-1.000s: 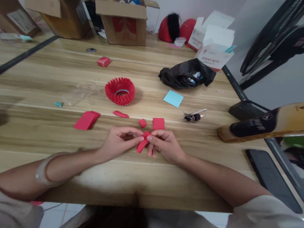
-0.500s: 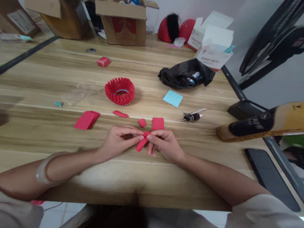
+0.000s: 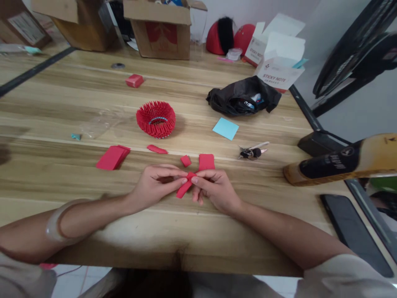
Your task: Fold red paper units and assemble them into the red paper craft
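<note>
Pinching red paper (image 3: 183, 189) with fingers of left hand (image 3: 154, 185) and right hand (image 3: 218, 191), at wood-grain worktop (image 3: 133, 231). Facing cardboard box (image 3: 164, 40), pale wall (image 3: 248, 10) behind.

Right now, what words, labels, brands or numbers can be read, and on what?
"STICKY NOTE": front white box; the smaller line beneath is unreadable.
"STICKY NOT": rear white box, its last part hidden.
Too blurred or small to read: the lettering on the bottle and the label on the far-left cardboard box.
</note>
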Demonstrator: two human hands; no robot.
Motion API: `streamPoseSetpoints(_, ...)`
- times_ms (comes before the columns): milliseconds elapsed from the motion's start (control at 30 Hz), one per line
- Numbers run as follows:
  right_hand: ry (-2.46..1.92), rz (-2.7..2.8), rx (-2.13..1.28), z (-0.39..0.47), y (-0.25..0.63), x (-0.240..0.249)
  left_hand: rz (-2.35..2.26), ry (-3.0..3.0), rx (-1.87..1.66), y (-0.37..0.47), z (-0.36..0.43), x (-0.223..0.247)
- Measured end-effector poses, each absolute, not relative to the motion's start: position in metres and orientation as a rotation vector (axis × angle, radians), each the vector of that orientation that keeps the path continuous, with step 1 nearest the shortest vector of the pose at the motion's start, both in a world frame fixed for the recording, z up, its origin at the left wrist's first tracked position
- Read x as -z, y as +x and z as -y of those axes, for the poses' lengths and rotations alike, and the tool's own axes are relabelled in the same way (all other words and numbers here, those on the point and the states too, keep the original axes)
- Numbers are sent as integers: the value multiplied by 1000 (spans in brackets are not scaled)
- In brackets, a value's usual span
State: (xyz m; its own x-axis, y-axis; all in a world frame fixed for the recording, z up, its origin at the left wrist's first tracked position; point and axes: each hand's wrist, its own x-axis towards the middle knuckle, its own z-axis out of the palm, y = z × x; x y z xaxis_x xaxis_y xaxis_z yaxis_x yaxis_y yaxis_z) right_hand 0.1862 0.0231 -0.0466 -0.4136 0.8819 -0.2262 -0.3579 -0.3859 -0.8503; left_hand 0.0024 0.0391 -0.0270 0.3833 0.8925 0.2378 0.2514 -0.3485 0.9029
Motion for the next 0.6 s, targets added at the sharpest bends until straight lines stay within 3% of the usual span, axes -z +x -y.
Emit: streamPoseSetpoints(600,-974,1037,-1869,-21,186,36,-1026,1842,-984,3,-37,23)
